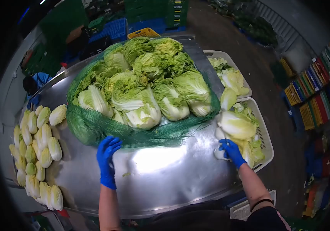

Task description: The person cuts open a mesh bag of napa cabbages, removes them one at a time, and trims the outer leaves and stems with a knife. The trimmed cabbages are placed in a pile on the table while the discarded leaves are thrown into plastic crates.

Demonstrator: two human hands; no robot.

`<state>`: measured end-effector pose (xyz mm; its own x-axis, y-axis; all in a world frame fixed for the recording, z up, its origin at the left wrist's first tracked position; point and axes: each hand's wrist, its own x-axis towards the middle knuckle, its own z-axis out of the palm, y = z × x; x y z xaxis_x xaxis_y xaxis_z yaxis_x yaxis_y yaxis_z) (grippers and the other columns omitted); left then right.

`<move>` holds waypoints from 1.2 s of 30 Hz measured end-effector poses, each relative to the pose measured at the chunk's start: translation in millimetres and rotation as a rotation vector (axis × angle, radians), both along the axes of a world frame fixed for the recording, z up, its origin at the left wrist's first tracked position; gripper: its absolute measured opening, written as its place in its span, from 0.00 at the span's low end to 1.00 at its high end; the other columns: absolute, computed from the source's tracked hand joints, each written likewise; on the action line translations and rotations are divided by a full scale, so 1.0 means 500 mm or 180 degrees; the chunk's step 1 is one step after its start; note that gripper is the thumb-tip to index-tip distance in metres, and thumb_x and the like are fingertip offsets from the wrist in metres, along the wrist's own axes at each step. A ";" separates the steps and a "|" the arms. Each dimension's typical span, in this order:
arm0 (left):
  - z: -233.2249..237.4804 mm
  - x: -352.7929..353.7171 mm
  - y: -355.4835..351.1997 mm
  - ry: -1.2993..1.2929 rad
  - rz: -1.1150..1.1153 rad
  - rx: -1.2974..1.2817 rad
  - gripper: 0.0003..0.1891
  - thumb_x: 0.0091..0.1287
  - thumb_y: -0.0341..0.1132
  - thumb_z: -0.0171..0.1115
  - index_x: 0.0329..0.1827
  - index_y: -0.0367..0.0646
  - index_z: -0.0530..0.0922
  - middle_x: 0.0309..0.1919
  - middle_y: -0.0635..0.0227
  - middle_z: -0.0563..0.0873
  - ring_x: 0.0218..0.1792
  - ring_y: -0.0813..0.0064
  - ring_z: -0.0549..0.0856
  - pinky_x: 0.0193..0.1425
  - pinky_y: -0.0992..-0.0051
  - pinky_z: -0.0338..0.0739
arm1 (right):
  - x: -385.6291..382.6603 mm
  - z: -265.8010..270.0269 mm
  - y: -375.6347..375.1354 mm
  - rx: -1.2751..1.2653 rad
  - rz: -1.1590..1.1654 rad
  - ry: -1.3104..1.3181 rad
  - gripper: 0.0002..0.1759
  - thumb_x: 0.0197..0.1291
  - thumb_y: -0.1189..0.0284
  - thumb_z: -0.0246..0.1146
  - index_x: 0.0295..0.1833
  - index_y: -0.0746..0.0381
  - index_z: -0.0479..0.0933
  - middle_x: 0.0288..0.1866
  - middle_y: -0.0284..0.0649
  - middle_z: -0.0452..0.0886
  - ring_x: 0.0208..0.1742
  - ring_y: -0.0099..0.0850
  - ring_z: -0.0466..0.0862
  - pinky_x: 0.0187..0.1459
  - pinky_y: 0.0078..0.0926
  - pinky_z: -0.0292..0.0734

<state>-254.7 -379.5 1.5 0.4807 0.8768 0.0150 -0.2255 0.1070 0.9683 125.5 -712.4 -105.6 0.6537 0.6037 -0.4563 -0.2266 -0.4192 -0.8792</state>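
My left hand [108,161], in a blue glove, is raised over the metal table at the near edge of a green mesh net [91,131]. Its fingers are stretched out and nothing shows in them. In the net lie several heads of napa cabbage [141,111], white bases towards me. On the right, my right hand [233,152], also blue-gloved, has its fingers curled beside a white cabbage piece [221,154] at the table's edge. What those fingers hold is hard to make out. Loose pale cabbage leaves [238,125] lie just beyond it.
Several trimmed cabbages [41,142] are grouped along the left side of the metal table [165,184]. White crates [265,144] with leaves stand against its right edge. A yellow crate [143,33] and stacked green crates [145,13] are behind. A person in blue [41,79] is at far left.
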 end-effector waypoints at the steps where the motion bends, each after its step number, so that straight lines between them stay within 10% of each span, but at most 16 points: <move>1: 0.004 0.050 -0.008 -0.0032 -0.0183 0.0030 0.23 0.63 0.32 0.57 0.60 0.30 0.70 0.52 0.50 0.80 0.52 0.58 0.82 0.59 0.68 0.74 | 0.040 -0.004 -0.018 0.0096 -0.0256 -0.0011 0.13 0.66 0.66 0.56 0.51 0.59 0.76 0.31 0.35 0.81 0.14 0.17 0.68 0.16 0.15 0.63; 12: -0.032 0.614 0.083 0.0322 -0.0289 0.0406 0.18 0.67 0.38 0.58 0.53 0.33 0.78 0.48 0.58 0.84 0.51 0.70 0.81 0.58 0.72 0.72 | 0.101 0.090 0.027 0.0299 -0.1108 -0.0460 0.10 0.63 0.68 0.60 0.47 0.60 0.75 0.27 0.34 0.80 0.12 0.17 0.67 0.13 0.16 0.61; 15: -0.066 0.730 0.114 0.1536 -0.0104 0.1227 0.25 0.67 0.49 0.56 0.51 0.31 0.79 0.47 0.50 0.84 0.50 0.61 0.82 0.57 0.67 0.73 | 0.108 0.128 0.149 0.0861 -0.1065 -0.1020 0.21 0.55 0.76 0.67 0.55 0.66 0.73 0.42 0.36 0.82 0.42 0.24 0.81 0.51 0.22 0.75; 19: -0.036 0.822 0.116 0.3684 -0.0335 0.1864 0.40 0.60 0.68 0.50 0.46 0.31 0.80 0.44 0.40 0.82 0.48 0.47 0.82 0.56 0.59 0.73 | 0.119 0.214 0.296 0.0043 -0.0150 -0.1822 0.43 0.46 0.55 0.74 0.66 0.60 0.65 0.47 0.44 0.80 0.43 0.31 0.82 0.47 0.27 0.76; 21: -0.062 0.841 0.122 0.3984 -0.0521 0.1801 0.45 0.55 0.75 0.46 0.46 0.33 0.81 0.46 0.42 0.82 0.50 0.47 0.81 0.59 0.58 0.70 | 0.135 0.142 0.330 0.0225 -0.0205 -0.2553 0.36 0.50 0.60 0.71 0.63 0.61 0.67 0.43 0.42 0.82 0.40 0.32 0.82 0.43 0.29 0.77; 29: -0.068 0.832 0.096 0.2951 -0.0393 0.0954 0.49 0.51 0.66 0.62 0.66 0.32 0.66 0.59 0.41 0.74 0.62 0.50 0.73 0.66 0.63 0.65 | 0.172 -0.042 0.260 0.0879 -0.1317 0.0785 0.06 0.64 0.71 0.57 0.44 0.60 0.72 0.19 0.33 0.73 0.13 0.21 0.71 0.15 0.22 0.66; 36: 0.052 0.676 -0.161 0.2250 0.0409 0.2816 0.34 0.45 0.46 0.75 0.52 0.38 0.71 0.52 0.53 0.76 0.57 0.53 0.74 0.61 0.61 0.67 | 0.202 -0.095 0.184 0.0435 -0.0449 0.0634 0.07 0.62 0.71 0.58 0.43 0.61 0.76 0.18 0.34 0.73 0.12 0.24 0.70 0.15 0.24 0.66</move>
